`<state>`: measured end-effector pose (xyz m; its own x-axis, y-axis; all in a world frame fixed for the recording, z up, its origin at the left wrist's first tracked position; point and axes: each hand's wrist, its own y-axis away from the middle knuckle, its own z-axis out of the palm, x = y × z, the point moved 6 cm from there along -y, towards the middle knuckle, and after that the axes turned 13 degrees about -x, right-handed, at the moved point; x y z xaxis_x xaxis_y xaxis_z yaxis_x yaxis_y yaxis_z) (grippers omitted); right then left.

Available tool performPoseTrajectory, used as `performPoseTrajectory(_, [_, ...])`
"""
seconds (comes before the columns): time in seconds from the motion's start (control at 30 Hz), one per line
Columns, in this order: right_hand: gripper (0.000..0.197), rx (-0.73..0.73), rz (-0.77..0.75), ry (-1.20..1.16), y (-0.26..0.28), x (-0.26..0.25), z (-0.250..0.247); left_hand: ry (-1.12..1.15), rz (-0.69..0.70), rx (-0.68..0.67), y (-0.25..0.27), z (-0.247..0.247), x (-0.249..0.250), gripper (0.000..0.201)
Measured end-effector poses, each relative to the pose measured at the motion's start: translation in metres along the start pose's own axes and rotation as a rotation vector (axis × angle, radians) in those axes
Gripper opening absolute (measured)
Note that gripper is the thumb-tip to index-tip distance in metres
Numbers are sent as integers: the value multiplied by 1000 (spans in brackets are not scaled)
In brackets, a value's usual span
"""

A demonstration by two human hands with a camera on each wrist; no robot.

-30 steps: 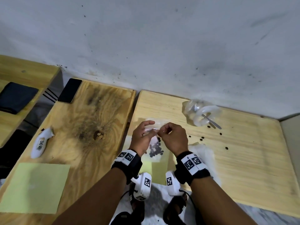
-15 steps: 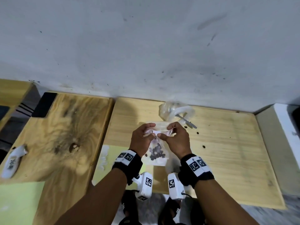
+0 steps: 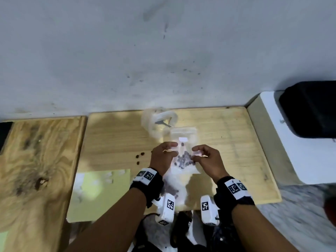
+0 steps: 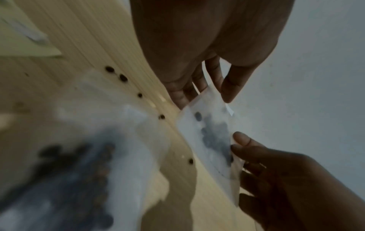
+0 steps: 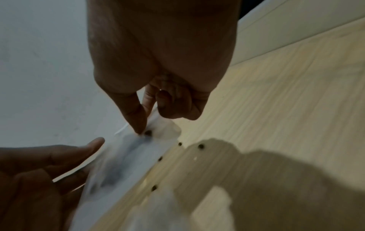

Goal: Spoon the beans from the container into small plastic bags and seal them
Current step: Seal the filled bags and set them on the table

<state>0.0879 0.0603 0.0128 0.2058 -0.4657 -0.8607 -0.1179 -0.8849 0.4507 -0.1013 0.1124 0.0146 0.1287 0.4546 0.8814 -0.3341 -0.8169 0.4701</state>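
Small zip bag up between both hands, above the light wooden table. My left hand pinches its left edge, thumb in front, fingers behind. My right hand nips the right edge between thumb and forefinger, other fingers curled in. Dark beans sit low and bunched in the bag's middle; one rides higher, nearer the strip. Blur hides whether the strip is fully pressed shut.

Bean container with its spoon stands behind the bag, near the wall. Loose beans lie on the table to my left. Another plastic bag with beans lies under my wrists.

Risks, my reading: that high bean could catch in the strip and leave a gap. Edge pinches are thin; tilt or a slipped grip would spill more onto the table.
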Motion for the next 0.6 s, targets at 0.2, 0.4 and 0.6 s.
performPoseTrajectory(0.2, [23, 80, 208, 241, 22, 56, -73, 10, -271, -262, -12, 98, -41, 27])
performPoseTrajectory(0.4, [33, 154, 319, 341, 46, 112, -108, -54, -385, -302, -21, 166, -85, 37])
performPoseTrajectory(0.6, [31, 170, 323, 445, 58, 134, -110, -158, -426, -312, -18, 179, -96, 50])
